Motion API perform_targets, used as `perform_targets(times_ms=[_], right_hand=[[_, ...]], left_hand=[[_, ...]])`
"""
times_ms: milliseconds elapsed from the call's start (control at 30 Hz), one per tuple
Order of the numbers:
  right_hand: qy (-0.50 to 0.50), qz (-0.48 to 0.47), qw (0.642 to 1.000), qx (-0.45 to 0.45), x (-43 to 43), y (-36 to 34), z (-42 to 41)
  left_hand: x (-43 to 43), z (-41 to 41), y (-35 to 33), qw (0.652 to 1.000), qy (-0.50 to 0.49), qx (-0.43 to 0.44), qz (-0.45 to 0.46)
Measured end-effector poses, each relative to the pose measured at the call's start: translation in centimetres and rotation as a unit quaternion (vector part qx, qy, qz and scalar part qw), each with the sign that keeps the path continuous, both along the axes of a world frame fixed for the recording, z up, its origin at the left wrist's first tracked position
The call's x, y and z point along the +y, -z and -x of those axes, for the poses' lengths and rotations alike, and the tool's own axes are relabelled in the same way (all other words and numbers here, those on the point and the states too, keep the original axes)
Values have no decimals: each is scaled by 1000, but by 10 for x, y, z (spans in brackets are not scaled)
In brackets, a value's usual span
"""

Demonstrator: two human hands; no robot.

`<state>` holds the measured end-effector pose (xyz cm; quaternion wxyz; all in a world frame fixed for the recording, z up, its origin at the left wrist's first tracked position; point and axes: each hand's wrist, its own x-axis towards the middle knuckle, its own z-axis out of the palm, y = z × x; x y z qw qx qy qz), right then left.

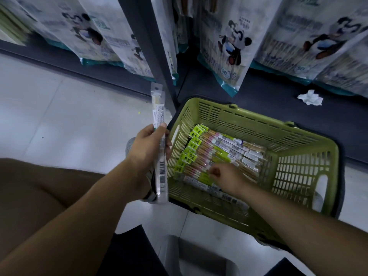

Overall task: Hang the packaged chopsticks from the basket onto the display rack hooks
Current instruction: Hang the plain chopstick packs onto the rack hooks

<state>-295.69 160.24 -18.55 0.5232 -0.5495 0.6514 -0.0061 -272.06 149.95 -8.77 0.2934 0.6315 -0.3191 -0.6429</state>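
Your left forearm [89,206] and right forearm [288,216] are bare. You wear dark clothing [131,253] at your lap. One grey sneaker [130,145] has dark side stripes.

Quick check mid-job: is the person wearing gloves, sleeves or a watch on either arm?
No. The left hand and right hand are both bare, with no gloves and no watch or band at either wrist. Both forearms are uncovered as well; no sleeve or cuff shows anywhere up to the frame edge.

One head-worn wide-angle view — looking forward and steeply down from close above onto the green basket [258,120] on the floor, with hanging packs [229,46] along the frame's top edge
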Motion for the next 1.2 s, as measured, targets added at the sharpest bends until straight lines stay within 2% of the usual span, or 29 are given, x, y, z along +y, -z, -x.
perform_targets(times_ms=[133,300,467,633,833,1067,1200], right_hand=[[-138,12,987,77,23,25,-9],[-189,53,969,147,35,35,-16],[-178,14,974,138,36,40,-14],[-183,10,968,172,40,43,-21],[-186,-28,970,153,27,41,-16],[-243,-37,961,131,23,25,-15],[-207,-51,972,94,26,22,-14]], left_hand=[[9,2,7,1000,-6,5,-8],[11,4,12,1000,-17,6,-7],[12,6,13,1000,-20,8,-4],[12,6,15,1000,-17,5,0],[12,8,14,1000,-10,2,7],[13,7,14,1000,-8,3,5],[12,9,13,1000,-3,0,6]])
